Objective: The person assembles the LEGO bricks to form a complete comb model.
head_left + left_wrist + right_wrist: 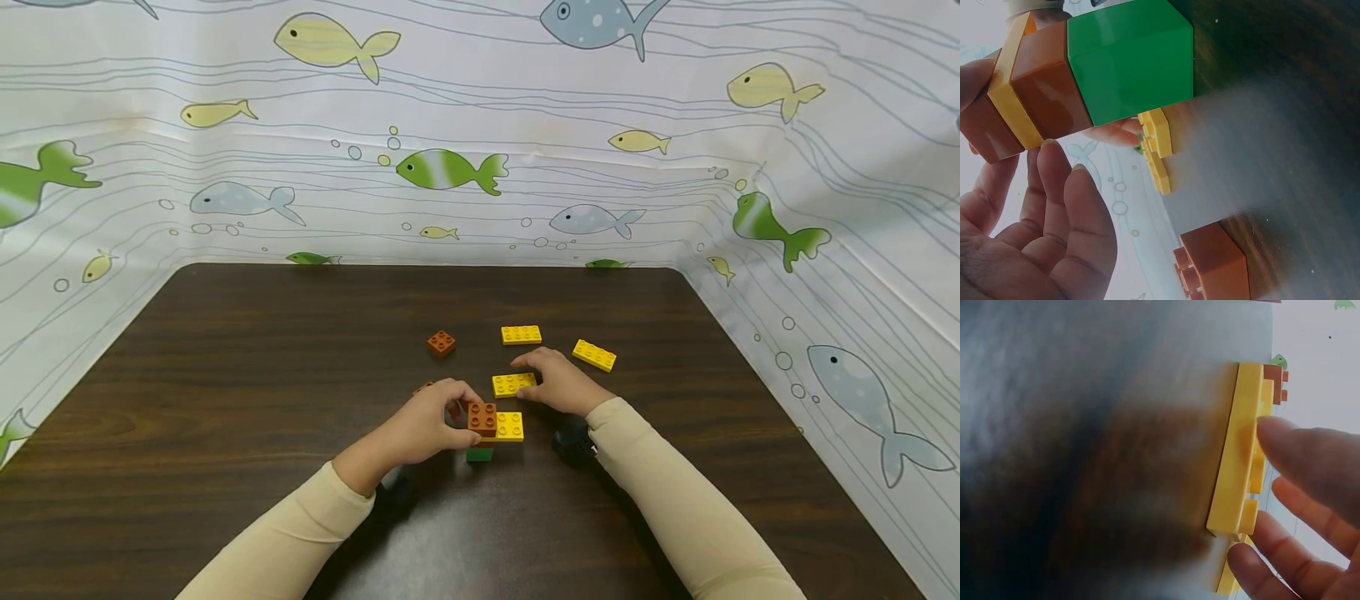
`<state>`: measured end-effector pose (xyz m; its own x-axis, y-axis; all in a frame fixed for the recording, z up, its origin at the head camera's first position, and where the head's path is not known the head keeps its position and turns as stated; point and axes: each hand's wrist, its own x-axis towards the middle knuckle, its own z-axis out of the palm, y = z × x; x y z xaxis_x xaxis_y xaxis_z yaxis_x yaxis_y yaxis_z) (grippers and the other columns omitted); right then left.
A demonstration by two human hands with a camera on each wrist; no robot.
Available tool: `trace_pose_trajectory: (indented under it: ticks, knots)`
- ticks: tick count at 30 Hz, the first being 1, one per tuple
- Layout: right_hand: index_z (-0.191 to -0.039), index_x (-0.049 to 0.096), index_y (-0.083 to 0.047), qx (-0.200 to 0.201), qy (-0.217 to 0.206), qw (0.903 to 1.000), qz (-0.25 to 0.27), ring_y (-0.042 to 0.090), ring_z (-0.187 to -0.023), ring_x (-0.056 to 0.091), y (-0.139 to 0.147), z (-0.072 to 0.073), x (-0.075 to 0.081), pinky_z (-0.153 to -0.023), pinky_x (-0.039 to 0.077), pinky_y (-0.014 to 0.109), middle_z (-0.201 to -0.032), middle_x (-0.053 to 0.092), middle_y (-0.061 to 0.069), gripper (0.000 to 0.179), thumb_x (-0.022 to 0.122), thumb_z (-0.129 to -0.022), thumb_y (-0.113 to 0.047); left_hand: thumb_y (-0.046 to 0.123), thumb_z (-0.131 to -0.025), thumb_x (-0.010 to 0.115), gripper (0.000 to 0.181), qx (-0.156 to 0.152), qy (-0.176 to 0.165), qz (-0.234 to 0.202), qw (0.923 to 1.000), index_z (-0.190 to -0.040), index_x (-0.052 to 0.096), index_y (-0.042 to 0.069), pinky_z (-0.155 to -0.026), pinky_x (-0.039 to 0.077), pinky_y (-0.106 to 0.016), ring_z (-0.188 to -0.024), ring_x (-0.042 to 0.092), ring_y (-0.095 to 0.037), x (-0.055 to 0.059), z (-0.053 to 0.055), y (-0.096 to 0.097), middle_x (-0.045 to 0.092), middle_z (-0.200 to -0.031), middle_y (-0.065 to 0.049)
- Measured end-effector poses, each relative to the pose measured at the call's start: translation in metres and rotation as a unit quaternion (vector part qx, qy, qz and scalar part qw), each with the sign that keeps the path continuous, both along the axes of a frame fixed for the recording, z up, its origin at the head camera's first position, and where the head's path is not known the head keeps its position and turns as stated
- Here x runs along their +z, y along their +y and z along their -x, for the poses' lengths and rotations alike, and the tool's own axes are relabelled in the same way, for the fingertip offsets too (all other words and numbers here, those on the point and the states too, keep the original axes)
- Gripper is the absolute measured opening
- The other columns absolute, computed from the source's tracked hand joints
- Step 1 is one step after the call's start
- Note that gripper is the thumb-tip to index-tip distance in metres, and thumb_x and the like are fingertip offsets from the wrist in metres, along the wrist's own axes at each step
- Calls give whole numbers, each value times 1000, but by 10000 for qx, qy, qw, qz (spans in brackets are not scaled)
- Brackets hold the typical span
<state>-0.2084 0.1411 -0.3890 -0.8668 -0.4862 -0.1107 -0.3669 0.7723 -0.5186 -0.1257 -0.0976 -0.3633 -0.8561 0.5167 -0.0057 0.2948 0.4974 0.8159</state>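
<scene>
My left hand (431, 423) grips a small stack of toy building bricks by its upper part, thumb on one side and fingers on the other. From the top, the stack has a brown brick (482, 419), a yellow plate (511, 426) jutting to the right, another brown brick (1050, 81) and a green brick (1132, 59) at the bottom. Around a loose yellow plate (509, 385) on the table, my right hand (564, 383) has its fingers spread. In the right wrist view, the thumb (1310, 456) lies at the studs of that plate (1235, 456).
Behind the hands lie two more yellow plates, one straight (521, 335) and one slanted (594, 355). A brown brick (441, 343) sits to their left. Another brown brick (1216, 262) is partly hidden behind my left hand in the head view. Fish-patterned cloth (480, 100) borders the dark wooden table (225, 375).
</scene>
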Motion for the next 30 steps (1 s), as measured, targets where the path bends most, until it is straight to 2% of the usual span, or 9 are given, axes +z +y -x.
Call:
trace_pose_trajectory:
  ticks: [6, 19, 25, 30]
  knots:
    - [-131, 58, -7, -8, -20, 9997, -242, 29, -119, 49, -3, 0, 2, -99, 42, 44, -126, 55, 11, 47, 72, -88, -18, 11, -83, 74, 28, 15, -41, 25, 10000, -108, 60, 6, -70, 46, -30, -84, 51, -16, 1, 0, 0, 55, -99, -2]
    - [-125, 64, -9, 43, 154, 9957, -914, 25, -111, 51, -10, 1, 3, -98, 43, 41, -119, 59, 8, 39, 71, -88, -19, 11, -85, 72, 28, 28, -222, -58, 9997, -109, 59, 6, -70, 48, -31, -86, 52, -19, 1, -3, 2, 54, -103, -4]
    - [-124, 64, -8, 42, 183, 9961, -858, 23, -107, 52, -9, 0, 5, -96, 44, 41, -116, 59, 8, 38, 71, -88, -20, 11, -85, 73, 28, 42, -165, -36, 9998, -109, 59, 6, -70, 47, -31, -86, 52, -18, 1, -2, 2, 55, -102, -4]
    - [-124, 63, -7, 33, 217, 9979, -612, 20, -102, 54, -7, -1, 4, -93, 46, 39, -114, 58, 7, 38, 71, -88, -20, 11, -84, 73, 28, 61, -164, -33, 9998, -109, 60, 6, -69, 47, -31, -86, 52, -18, 1, -2, 1, 54, -102, -4]
